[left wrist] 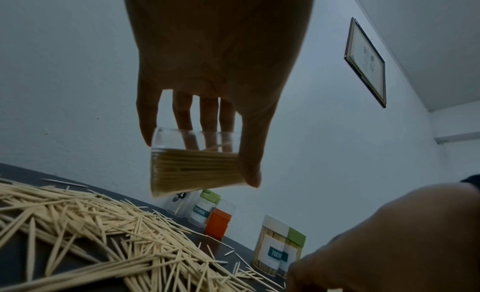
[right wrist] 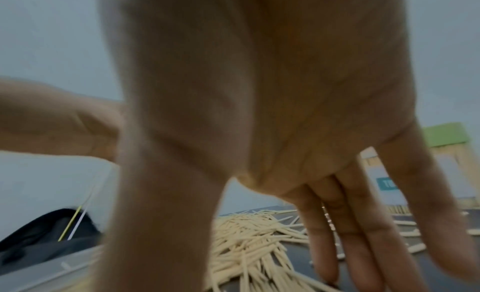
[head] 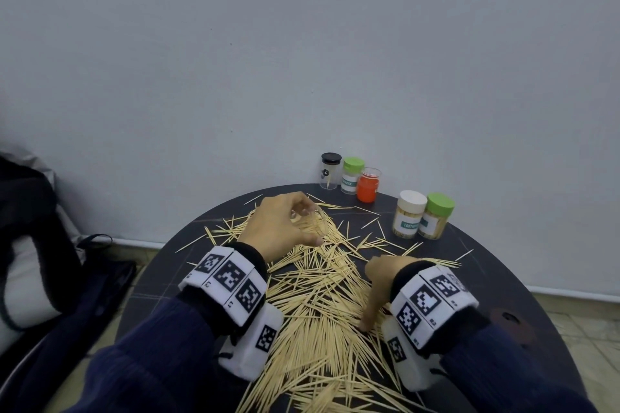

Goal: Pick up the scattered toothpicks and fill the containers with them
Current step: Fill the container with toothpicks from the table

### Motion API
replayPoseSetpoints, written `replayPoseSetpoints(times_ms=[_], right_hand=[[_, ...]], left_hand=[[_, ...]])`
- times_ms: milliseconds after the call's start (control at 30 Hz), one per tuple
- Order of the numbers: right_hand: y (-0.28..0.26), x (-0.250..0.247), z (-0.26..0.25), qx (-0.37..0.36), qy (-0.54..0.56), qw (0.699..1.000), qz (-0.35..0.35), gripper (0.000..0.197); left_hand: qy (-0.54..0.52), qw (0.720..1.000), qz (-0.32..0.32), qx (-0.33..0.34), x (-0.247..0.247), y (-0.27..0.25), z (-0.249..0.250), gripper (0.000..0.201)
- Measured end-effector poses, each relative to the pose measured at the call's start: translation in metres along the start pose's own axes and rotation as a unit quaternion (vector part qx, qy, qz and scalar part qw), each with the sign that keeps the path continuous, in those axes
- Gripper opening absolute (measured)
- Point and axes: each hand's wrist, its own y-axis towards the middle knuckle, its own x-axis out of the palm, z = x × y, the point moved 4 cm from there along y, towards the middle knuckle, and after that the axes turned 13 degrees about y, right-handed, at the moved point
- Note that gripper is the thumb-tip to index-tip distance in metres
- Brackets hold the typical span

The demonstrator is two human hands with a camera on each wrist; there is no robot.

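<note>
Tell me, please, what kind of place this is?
Probably a room in a home or small office: a round dark table pushed against a plain painted wall, a framed picture hanging high, and a tiled floor.

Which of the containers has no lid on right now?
The clear container held in the left hand, part-filled with toothpicks; the five standing by the wall all look capped.

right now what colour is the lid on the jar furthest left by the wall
Black, on the clear jar; the head view shows it best.
</note>
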Motion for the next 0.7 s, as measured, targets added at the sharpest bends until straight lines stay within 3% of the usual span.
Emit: replayPoseSetpoints(times_ms=[700], right_hand=[[-0.013,0.001,-0.015,-0.055,-0.058,0.997,0.019,0.045]], left_hand=[[0.025,1.0,-0.009,0.006,0.004,0.0,0.003,0.053]])
